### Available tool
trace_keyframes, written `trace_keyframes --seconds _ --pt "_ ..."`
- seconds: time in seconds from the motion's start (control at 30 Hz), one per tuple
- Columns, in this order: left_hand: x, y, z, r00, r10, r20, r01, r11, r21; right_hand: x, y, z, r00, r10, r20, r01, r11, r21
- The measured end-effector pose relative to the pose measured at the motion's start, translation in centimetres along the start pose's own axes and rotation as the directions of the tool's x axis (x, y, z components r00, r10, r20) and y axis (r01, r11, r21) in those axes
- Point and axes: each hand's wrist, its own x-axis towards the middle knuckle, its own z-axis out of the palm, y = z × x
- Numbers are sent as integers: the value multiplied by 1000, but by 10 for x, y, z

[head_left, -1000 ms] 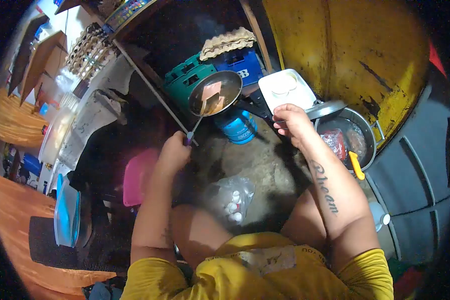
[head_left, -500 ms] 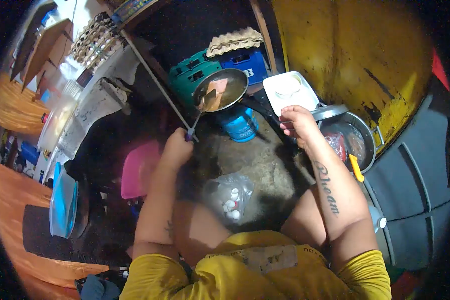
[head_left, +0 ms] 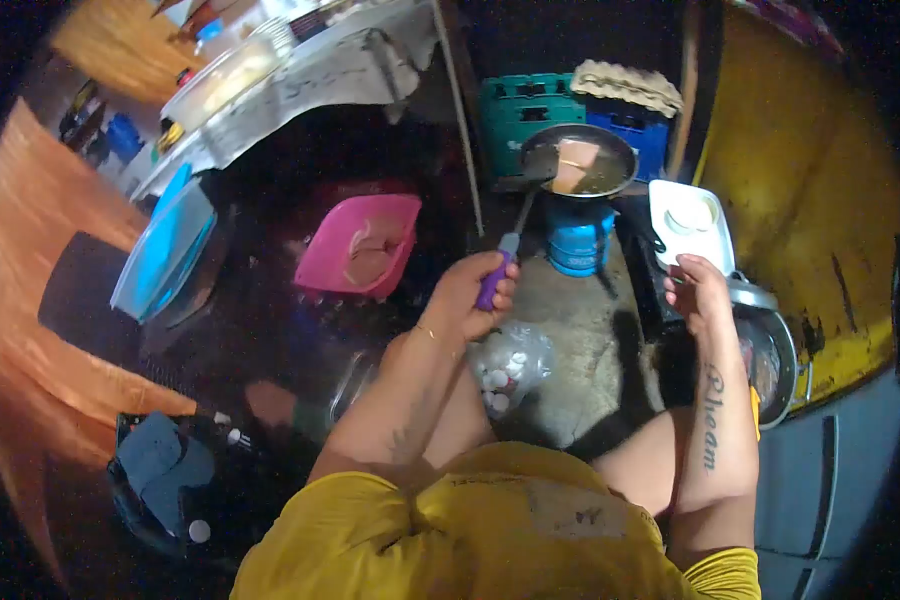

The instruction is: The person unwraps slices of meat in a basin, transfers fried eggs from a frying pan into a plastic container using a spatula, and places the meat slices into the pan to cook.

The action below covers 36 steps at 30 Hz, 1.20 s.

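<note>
My left hand [head_left: 473, 292] is wrapped round the purple handle of a spatula [head_left: 491, 285]. Its thin shaft runs up to the left side of a dark frying pan [head_left: 625, 187], where the blade looks dark. Pinkish flat slices [head_left: 576, 163] lie in oil in the pan. On the right, my right hand [head_left: 700, 293] has its fingers curled at the near edge of a white tray [head_left: 708, 246]. Pale round pieces [head_left: 692, 212] sit in that tray. Whether those fingers grip the tray, the pan's handle or something else cannot be made out.
Below the pan is a blue gas cylinder [head_left: 578, 240]. Crates, green [head_left: 530, 125] and blue [head_left: 645, 140], stand behind, with egg cartons [head_left: 625, 87] on top. A pot [head_left: 788, 385] is right, a pink basin [head_left: 342, 240] left. A plastic bag [head_left: 518, 365] lies between my legs.
My view has turned left, so the pan, tray and crates appear farther right. The pink basin shows more fully. My left hand still holds the spatula, and my right hand stays by the tray.
</note>
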Motion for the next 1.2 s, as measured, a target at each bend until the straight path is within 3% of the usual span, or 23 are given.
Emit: trace_keyframes --seconds 0.1,0.17,0.2,0.27,0.43,0.5,0.57,0.6,0.67,0.7,0.77,0.8,0.83,0.87,0.93,0.97,1.0,1.07,1.13,1.2 --pt "-32 -8 -22 994 26 104 -31 999 45 2 8 1 1000 14 -4 -14 999 -35" --pt "-60 -2 -23 991 135 -17 -121 927 354 2 12 6 999 26 36 -24 998 -63" --pt "-68 -1 -22 990 143 -22 -126 929 347 1 13 11 997 34 67 -28 996 -85" --pt "-81 -2 -24 978 178 -105 -93 834 544 -16 21 44 988 56 141 -40 992 -119" --pt "-64 -50 -9 976 197 -93 -111 816 567 -61 50 137 924 172 343 -97 970 -224" --pt "-57 -72 2 978 194 -79 -117 821 559 -64 63 154 894 167 416 -131 985 -115" --pt "-51 -86 6 982 170 87 -188 772 607 -75 61 178 947 113 301 -110 994 -27" --pt "-47 -88 0 982 170 85 -187 777 601 -74 60 179 947 117 300 -112 993 -34" --pt "-34 -91 -15 843 411 348 -466 234 853 -70 59 174 964 69 259 -57 997 -55" --pt "-33 -73 -21 828 464 315 -407 112 906 -69 58 173 965 71 253 -57 996 -62" --pt "-38 3 -21 800 593 93 -185 96 978 -69 55 169 950 108 293 -90 993 -73" --pt "-5 32 -66 623 746 235 -216 -124 968 -70 54 169 953 114 280 -89 991 -101" --pt "14 72 -94 538 833 125 -84 -95 992 -69 55 166 956 111 271 -87 991 -99" --pt "8 110 -88 497 867 45 212 -171 962 -68 57 163 954 126 270 -94 987 -127" --pt "50 155 -157 458 887 -49 469 -194 861 -69 59 159 955 137 263 -101 984 -147" --pt "63 165 -188 463 886 -35 457 -204 866 -68 59 157 959 123 255 -89 986 -140" --pt "76 171 -215 589 808 -20 495 -341 799 -66 59 154 956 150 253 -109 980 -167" --pt "88 167 -218 717 697 -7 486 -493 722 -64 58 149 959 176 222 -137 974 -179" --pt "82 158 -193 584 806 -101 570 -317 758 -63 53 146 968 158 196 -124 976 -179" --pt "99 167 -209 647 749 -145 582 -361 728 -63 47 141 973 153 174 -121 976 -180"
